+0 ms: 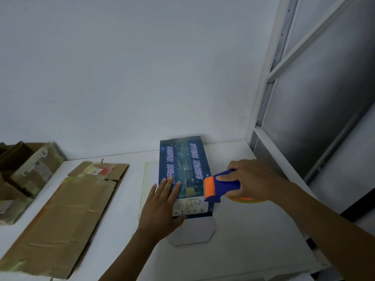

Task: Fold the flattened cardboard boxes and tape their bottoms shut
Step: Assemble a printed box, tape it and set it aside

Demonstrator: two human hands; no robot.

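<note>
Left hand flat on blue box; right hand grips tape dispenser, seemingly touching it.

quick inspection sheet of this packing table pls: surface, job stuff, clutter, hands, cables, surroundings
surface: white table, set against the wall.
job's things: blue printed box lying on the table, its white flap open at the near end; flattened brown cardboard to its left; tape dispenser at the box's right edge.
clutter: pile of brown boxes at far left.
hands: left hand flat on the blue box, fingers straight; right hand grips the tape dispenser.
cables: nothing seen.
surroundings: white wall behind; metal-framed panel at right.
</note>
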